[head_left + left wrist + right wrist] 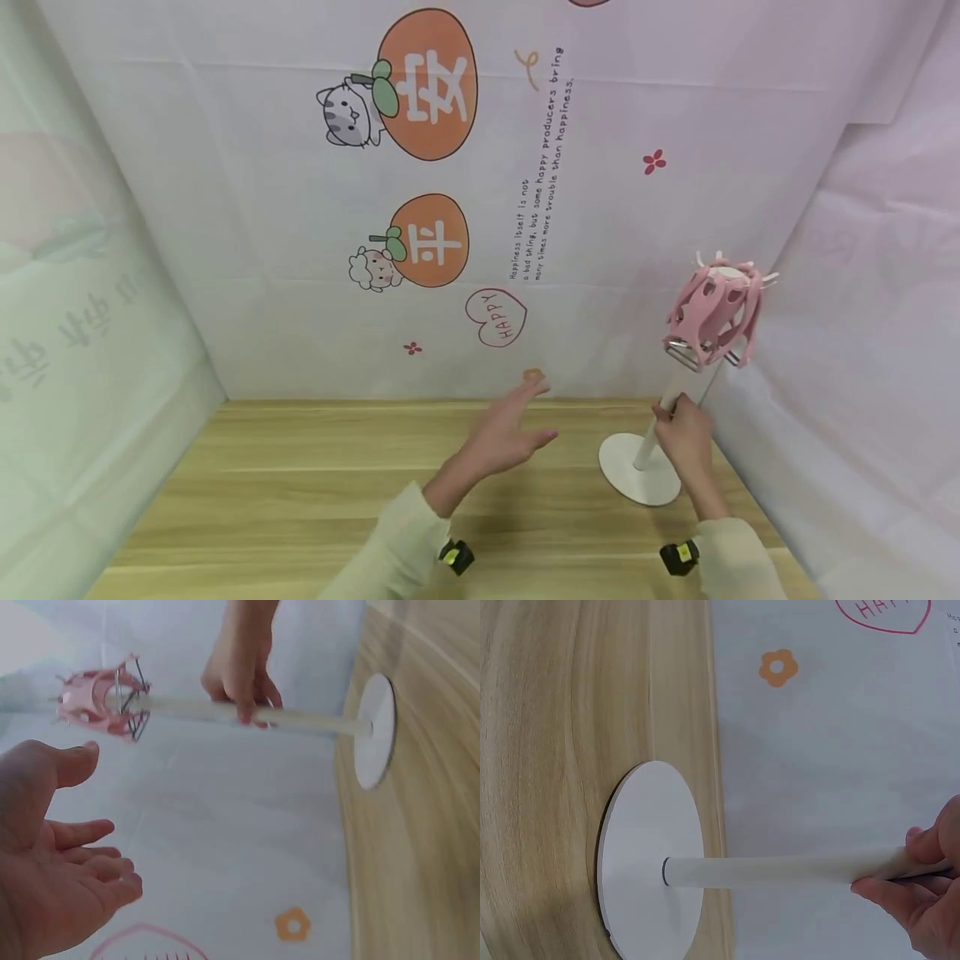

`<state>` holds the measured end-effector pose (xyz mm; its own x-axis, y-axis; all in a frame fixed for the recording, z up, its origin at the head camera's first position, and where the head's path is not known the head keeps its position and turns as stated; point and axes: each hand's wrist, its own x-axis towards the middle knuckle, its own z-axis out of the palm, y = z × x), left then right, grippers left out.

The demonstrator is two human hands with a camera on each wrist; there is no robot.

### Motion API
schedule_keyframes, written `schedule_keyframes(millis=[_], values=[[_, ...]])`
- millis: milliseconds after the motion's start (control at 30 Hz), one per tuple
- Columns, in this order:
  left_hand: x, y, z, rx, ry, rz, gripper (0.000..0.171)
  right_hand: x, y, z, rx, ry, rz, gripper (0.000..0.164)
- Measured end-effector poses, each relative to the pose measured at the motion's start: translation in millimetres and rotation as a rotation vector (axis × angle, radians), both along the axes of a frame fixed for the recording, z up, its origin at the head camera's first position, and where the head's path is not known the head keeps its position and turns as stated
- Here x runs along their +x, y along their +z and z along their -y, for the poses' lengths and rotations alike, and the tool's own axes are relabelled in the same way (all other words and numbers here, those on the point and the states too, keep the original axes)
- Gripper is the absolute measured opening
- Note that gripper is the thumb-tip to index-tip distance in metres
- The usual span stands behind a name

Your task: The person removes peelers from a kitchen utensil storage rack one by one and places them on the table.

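A white stand with a round base is at the right side of the wooden table, its pole nearly upright. Several pink peelers with metal blades hang from hooks around its top. My right hand grips the pole partway up, below the peelers; the right wrist view shows thumb and fingers around it. To the left of the stand, my left hand hovers over the table, fingers extended, thumb apart, holding nothing. The left wrist view shows its palm near the peelers.
The wooden table meets a printed white cloth hung behind it. More white cloth hangs on the left and on the right, close beside the right arm and stand.
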<state>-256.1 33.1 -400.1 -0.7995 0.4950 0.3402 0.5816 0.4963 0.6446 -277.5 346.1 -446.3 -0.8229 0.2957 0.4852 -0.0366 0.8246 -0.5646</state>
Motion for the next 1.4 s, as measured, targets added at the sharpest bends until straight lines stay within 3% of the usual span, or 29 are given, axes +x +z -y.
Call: schedule_keyframes(millis=[233, 333, 467, 600, 767, 900, 1067, 1400], values=[[-13.0, 55.7, -58, 0.207, -0.166, 0.076, 0.051, -5.3, 1.9, 4, 0.029, 0.001, -0.044, 0.018], [-21.0, 76.0, -78, 0.269, -0.189, 0.082, 0.047, -8.0, 0.6, 8, 0.043, 0.029, -0.105, 0.02], [-31.4, 93.8, -98, 0.274, -0.171, 0.061, 0.045, -10.0, -3.2, 15, 0.059, 0.059, -0.162, 0.018], [-40.9, 100.4, -114, 0.253, -0.13, 0.049, 0.045, -8.4, -6.6, 19, 0.05, 0.065, -0.122, 0.015], [-48.5, 107.9, -132, 0.278, -0.132, 0.08, 0.042, -4.4, -9.7, 18, 0.035, 0.063, -0.094, 0.013], [-50.9, 115.7, -146, 0.283, -0.169, 0.124, 0.04, 0.6, -12.0, 11, 0.033, 0.038, -0.086, 0.013], [-51.7, 123.6, -157, 0.297, -0.209, 0.243, 0.038, 3.9, -12.8, 3, 0.031, -0.006, -0.051, 0.013], [-62.7, 137.2, -154, 0.351, -0.337, 0.361, 0.027, -3.4, -7.4, 1, 0.036, -0.01, -0.017, 0.016]])
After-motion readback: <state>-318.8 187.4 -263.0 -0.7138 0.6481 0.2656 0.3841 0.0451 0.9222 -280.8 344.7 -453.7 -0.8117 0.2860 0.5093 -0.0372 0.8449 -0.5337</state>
